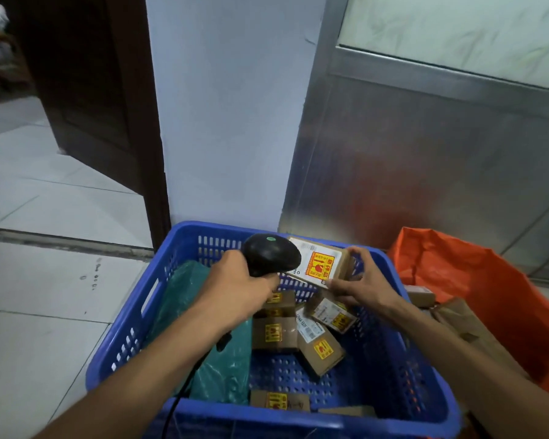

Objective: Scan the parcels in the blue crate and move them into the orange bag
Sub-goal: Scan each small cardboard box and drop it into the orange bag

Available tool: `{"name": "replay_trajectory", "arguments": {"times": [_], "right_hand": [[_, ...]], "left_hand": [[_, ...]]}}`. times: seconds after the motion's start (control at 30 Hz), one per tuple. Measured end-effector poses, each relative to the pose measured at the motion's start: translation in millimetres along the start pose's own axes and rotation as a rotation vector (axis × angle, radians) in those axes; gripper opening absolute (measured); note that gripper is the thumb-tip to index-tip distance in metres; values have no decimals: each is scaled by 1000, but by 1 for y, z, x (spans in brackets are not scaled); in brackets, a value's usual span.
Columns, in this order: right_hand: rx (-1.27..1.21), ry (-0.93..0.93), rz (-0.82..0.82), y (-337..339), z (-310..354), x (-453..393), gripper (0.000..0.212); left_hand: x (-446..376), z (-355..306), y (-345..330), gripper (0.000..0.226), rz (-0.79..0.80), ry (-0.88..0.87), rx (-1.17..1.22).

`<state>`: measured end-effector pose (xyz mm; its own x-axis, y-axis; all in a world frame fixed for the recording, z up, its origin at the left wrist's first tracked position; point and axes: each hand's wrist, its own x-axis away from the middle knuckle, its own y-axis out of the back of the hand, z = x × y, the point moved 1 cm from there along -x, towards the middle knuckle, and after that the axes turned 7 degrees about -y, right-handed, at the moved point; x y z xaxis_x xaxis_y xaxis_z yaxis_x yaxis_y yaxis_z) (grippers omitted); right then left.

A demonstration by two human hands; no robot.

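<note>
Left hand (235, 289): curled round the grip of a black handheld scanner (271, 253), held above the far half of the blue crate (425, 384); the scanner head points toward the raised parcel, and a black cable (184, 388) runs from the grip down over the crate's near rim.
Right hand (360, 285): grasps a small cardboard parcel (322, 261) by its right edge, thumb on the labelled face and fingers behind, above the far right corner of the crate; the parcel's white label with a yellow-and-red sticker faces the scanner head, just beside it.
Blue crate, near part: a perforated plastic crate standing on the floor; one flat brown parcel with a yellow sticker (279, 400) lies against its near wall.
Blue crate, left part: a green plastic mailer (203, 340) fills the left side, partly under the left forearm.
Blue crate, middle: several brown boxes (298, 331) with yellow-and-red stickers lie jumbled together, touching one another, below the two hands.
Orange bag (476, 286): open-mouthed, standing against the crate's right wall; brown parcels (450, 315) show inside its mouth.
Floor (45, 296): pale tiles to the left of the crate.
Behind the crate: a pale wall (232, 122), a dark wooden door (102, 90) to its left, and a metal panel (425, 153) to its right.
</note>
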<state>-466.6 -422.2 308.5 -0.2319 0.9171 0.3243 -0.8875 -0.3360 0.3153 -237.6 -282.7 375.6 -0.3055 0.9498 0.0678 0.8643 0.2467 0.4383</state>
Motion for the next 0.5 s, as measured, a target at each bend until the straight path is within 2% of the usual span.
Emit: {"name": "replay_trajectory", "arguments": {"times": [0.1,0.2,0.4,0.5], "right_hand": [[62,53,-40,7,9,22,75],[119,98,-82,12,13,45,76],[315,189,-169,21,22,84,76],[331,227,-197,25,19,94,74]], "left_hand": [[7,-3,-3,14,27,0,-7],[15,-4,-6,24,24,-6,-11],[26,-3,-10,30,80,-29,-20],[30,-4,-13,15,88,-44,-31]]}}
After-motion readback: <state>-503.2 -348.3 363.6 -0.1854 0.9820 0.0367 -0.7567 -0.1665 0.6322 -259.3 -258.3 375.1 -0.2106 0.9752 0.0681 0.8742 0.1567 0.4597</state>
